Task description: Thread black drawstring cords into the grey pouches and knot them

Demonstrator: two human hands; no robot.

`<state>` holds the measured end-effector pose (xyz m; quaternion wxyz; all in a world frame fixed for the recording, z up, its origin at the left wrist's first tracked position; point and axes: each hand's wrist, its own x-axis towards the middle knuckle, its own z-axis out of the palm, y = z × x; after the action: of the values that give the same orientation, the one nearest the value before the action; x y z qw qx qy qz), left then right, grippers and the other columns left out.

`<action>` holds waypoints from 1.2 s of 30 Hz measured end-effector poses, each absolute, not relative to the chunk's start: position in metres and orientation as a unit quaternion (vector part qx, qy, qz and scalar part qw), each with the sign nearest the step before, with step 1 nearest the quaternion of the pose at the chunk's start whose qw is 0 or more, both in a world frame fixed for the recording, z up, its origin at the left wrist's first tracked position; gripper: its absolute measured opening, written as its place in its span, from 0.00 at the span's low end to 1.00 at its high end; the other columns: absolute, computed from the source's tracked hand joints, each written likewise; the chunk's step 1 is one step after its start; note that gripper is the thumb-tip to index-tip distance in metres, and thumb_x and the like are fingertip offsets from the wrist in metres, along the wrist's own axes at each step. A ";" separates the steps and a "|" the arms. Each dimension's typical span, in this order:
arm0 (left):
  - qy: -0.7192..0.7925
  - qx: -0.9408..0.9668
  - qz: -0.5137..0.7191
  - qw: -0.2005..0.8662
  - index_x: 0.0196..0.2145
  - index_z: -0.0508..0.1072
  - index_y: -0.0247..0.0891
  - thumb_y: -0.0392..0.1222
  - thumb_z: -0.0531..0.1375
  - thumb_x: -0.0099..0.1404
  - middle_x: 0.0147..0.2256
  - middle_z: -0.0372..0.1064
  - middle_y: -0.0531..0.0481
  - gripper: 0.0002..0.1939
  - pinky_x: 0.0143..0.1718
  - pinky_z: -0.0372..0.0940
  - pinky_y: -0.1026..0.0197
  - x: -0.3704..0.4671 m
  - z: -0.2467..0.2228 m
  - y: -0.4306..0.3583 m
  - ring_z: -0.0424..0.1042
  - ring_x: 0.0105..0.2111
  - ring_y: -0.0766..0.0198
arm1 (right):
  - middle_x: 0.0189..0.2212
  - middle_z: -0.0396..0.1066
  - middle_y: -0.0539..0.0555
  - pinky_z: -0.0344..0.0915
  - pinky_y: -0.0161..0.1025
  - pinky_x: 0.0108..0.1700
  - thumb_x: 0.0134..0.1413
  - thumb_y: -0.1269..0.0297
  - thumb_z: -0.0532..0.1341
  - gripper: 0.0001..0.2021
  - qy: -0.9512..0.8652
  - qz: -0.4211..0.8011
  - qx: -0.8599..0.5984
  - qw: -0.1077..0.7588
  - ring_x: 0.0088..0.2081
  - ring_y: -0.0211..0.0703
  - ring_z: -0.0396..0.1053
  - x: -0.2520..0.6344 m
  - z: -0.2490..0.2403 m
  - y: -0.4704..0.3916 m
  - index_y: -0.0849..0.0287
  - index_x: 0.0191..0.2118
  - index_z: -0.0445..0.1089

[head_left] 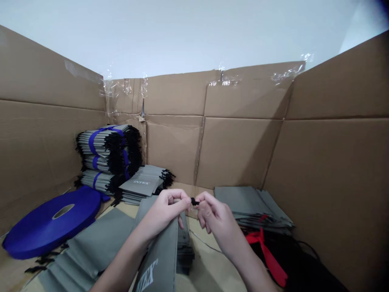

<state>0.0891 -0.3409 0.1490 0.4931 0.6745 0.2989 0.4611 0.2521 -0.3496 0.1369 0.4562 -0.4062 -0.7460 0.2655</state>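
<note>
Left hand pinches black cord; right hand too (grey pouch below)

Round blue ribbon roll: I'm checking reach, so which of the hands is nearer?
Left. The left hand is right of the roll; the right hand is farther right.

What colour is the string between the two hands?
The string is black. It shows best in the head view.

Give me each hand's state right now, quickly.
Left hand: closed, fingertips pinching the black cord, with the grey bag just below.
Right hand: closed, fingertips pinching the same cord.
</note>
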 end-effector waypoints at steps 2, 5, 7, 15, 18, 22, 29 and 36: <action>0.296 0.675 0.458 0.497 0.23 0.64 0.35 0.50 0.58 0.58 0.18 0.55 0.58 0.16 0.17 0.54 0.69 0.088 0.148 -0.340 0.60 0.15 0.72 | 0.15 0.53 0.43 0.46 0.31 0.20 0.55 0.48 0.54 0.18 -0.741 0.262 -0.411 0.462 0.18 0.32 0.50 0.246 0.138 -0.352 0.58 0.25 0.60; 0.286 0.686 0.455 0.491 0.22 0.65 0.34 0.49 0.57 0.58 0.19 0.57 0.58 0.15 0.19 0.54 0.69 0.085 0.148 -0.341 0.58 0.16 0.73 | 0.12 0.48 0.41 0.41 0.31 0.18 0.52 0.48 0.56 0.20 -0.703 0.350 -0.374 0.493 0.16 0.30 0.44 0.240 0.139 -0.354 0.57 0.20 0.56; 0.276 0.701 0.442 0.486 0.23 0.67 0.34 0.48 0.57 0.59 0.20 0.60 0.57 0.14 0.22 0.56 0.68 0.085 0.150 -0.342 0.58 0.17 0.73 | 0.11 0.45 0.39 0.40 0.30 0.17 0.51 0.49 0.58 0.20 -0.655 0.451 -0.327 0.510 0.14 0.29 0.40 0.237 0.139 -0.355 0.57 0.19 0.55; 0.366 0.775 0.426 0.290 0.31 0.72 0.36 0.43 0.53 0.61 0.28 0.69 0.51 0.11 0.32 0.58 0.65 0.085 0.151 -0.358 0.65 0.30 0.64 | 0.03 0.45 0.38 0.46 0.27 0.14 0.42 0.67 0.64 0.18 -0.321 0.785 -0.172 0.501 0.09 0.25 0.33 0.229 0.135 -0.352 0.59 0.11 0.56; 0.411 0.780 0.407 0.238 0.37 0.72 0.37 0.43 0.52 0.62 0.31 0.70 0.49 0.12 0.33 0.58 0.63 0.085 0.150 -0.364 0.66 0.32 0.62 | 0.03 0.44 0.38 0.47 0.27 0.13 0.41 0.69 0.64 0.18 -0.261 0.829 -0.153 0.471 0.09 0.25 0.32 0.232 0.134 -0.348 0.60 0.10 0.56; 0.391 0.807 0.383 0.220 0.40 0.71 0.38 0.38 0.49 0.64 0.36 0.72 0.49 0.12 0.37 0.59 0.63 0.085 0.151 -0.366 0.68 0.36 0.61 | 0.03 0.42 0.37 0.48 0.27 0.14 0.40 0.70 0.64 0.18 -0.260 0.835 -0.163 0.457 0.10 0.25 0.32 0.238 0.134 -0.342 0.60 0.10 0.57; 0.370 0.827 0.352 0.233 0.46 0.71 0.43 0.40 0.49 0.66 0.43 0.72 0.52 0.15 0.42 0.59 0.65 0.074 0.160 -0.376 0.68 0.42 0.61 | 0.08 0.45 0.39 0.43 0.29 0.16 0.45 0.63 0.65 0.20 -0.494 0.663 -0.247 0.505 0.13 0.27 0.38 0.245 0.139 -0.347 0.59 0.14 0.54; 0.393 0.812 0.360 0.238 0.36 0.75 0.40 0.44 0.52 0.65 0.33 0.74 0.54 0.13 0.33 0.58 0.68 0.068 0.168 -0.381 0.68 0.32 0.64 | 0.20 0.63 0.46 0.54 0.30 0.21 0.56 0.50 0.54 0.15 -0.744 0.326 -0.347 0.468 0.19 0.32 0.57 0.264 0.148 -0.355 0.56 0.39 0.65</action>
<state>0.0681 -0.3806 0.1684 0.2381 0.8118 0.3933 0.3600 0.2641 -0.3548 0.1484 0.4678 -0.3474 -0.7442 0.3265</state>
